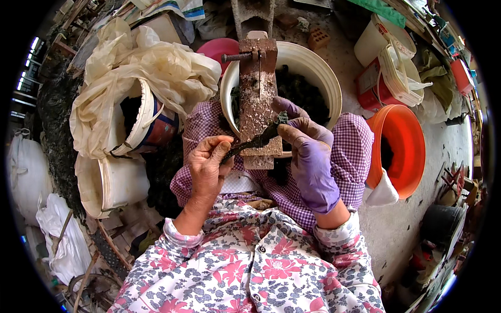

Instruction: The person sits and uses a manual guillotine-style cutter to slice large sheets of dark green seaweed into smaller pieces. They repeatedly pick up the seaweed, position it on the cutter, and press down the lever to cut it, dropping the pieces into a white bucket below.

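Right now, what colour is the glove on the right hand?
The glove is purple, with brownish patches; the head view shows it best.

Grey floor [389,235]; bright slits of light [34,44], far left.

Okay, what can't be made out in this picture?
All in the head view:
- Dark strip: one end, hidden by the left hand.
- White tub: some contents, behind the brown block.
- Orange bucket: contents, too dark inside.
- Floral shirt: cut off by the lower edge.
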`<action>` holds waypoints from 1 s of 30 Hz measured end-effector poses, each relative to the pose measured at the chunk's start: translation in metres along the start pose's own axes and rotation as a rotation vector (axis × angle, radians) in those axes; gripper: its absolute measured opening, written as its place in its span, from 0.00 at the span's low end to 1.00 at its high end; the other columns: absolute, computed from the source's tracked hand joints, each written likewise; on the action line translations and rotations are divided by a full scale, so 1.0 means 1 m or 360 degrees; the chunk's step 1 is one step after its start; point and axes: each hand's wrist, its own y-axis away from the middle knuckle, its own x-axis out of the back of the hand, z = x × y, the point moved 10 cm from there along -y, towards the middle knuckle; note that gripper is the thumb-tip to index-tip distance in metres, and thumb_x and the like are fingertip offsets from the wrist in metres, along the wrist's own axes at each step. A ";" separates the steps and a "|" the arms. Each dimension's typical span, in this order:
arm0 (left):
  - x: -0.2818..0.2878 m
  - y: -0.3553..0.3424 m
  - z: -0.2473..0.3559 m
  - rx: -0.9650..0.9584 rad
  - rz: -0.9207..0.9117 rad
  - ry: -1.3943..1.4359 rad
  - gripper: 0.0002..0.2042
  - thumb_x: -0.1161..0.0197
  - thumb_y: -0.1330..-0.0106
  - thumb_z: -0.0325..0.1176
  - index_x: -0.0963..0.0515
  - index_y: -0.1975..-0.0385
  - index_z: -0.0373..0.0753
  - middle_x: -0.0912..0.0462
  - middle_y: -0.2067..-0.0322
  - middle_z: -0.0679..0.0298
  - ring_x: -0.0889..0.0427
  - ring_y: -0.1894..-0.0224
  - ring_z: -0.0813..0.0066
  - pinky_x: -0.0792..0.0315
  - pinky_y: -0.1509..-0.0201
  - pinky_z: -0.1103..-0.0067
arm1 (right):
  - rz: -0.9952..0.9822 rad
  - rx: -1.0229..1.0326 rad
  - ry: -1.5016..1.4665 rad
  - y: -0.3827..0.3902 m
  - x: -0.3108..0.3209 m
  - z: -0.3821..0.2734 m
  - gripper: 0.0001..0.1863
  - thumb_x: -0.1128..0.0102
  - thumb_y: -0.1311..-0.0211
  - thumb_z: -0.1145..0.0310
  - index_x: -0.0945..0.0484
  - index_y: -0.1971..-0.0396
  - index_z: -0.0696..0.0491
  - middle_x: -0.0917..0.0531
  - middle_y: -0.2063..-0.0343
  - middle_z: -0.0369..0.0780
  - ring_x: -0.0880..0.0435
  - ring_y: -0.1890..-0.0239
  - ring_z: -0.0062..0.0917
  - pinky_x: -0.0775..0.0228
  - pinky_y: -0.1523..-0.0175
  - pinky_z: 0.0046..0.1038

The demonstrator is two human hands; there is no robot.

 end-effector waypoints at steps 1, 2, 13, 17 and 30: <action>-0.001 0.000 0.002 0.0046 -0.0005 -0.0148 0.07 0.37 0.44 0.29 0.23 0.68 0.34 0.22 0.78 0.68 0.29 0.83 0.89 0.40 0.84 0.93 | 0.0008 -0.0027 0.0100 -0.001 0.007 0.006 0.02 0.43 0.52 0.83 0.22 0.78 0.62 0.25 0.52 0.42 0.25 0.57 0.21 0.34 0.53 0.21; -0.008 -0.001 0.006 -0.0004 -0.0150 -0.0374 0.08 0.36 0.44 0.29 0.22 0.68 0.33 0.22 0.79 0.68 0.29 0.83 0.89 0.39 0.82 0.92 | 0.0015 -0.0054 0.0200 -0.002 0.012 0.010 0.02 0.43 0.52 0.83 0.22 0.78 0.63 0.25 0.53 0.42 0.25 0.58 0.21 0.33 0.53 0.21; -0.080 0.014 0.034 -0.0393 -0.0859 -0.1274 0.06 0.39 0.47 0.22 0.23 0.70 0.29 0.21 0.75 0.60 0.23 0.74 0.78 0.30 0.72 0.83 | -0.0627 0.1218 0.1918 0.042 -0.058 -0.034 0.23 0.38 0.56 0.68 0.27 0.55 0.51 0.25 0.65 0.42 0.27 0.59 0.34 0.37 0.53 0.35; -0.088 0.032 0.049 -0.0733 -0.1047 -0.1686 0.06 0.41 0.49 0.19 0.23 0.70 0.28 0.24 0.80 0.60 0.24 0.76 0.75 0.32 0.72 0.82 | -0.0681 0.1278 0.2035 0.059 -0.048 -0.012 0.11 0.40 0.56 0.70 0.28 0.71 0.54 0.31 0.80 0.40 0.30 0.76 0.33 0.38 0.72 0.32; -0.112 -0.068 0.085 -0.1841 -0.0497 -0.2055 0.03 0.42 0.47 0.23 0.25 0.73 0.33 0.26 0.79 0.56 0.23 0.78 0.59 0.30 0.78 0.72 | -0.0380 0.1832 0.2724 -0.060 -0.072 -0.039 0.04 0.49 0.57 0.73 0.34 0.78 0.53 0.31 0.82 0.39 0.30 0.77 0.32 0.39 0.74 0.33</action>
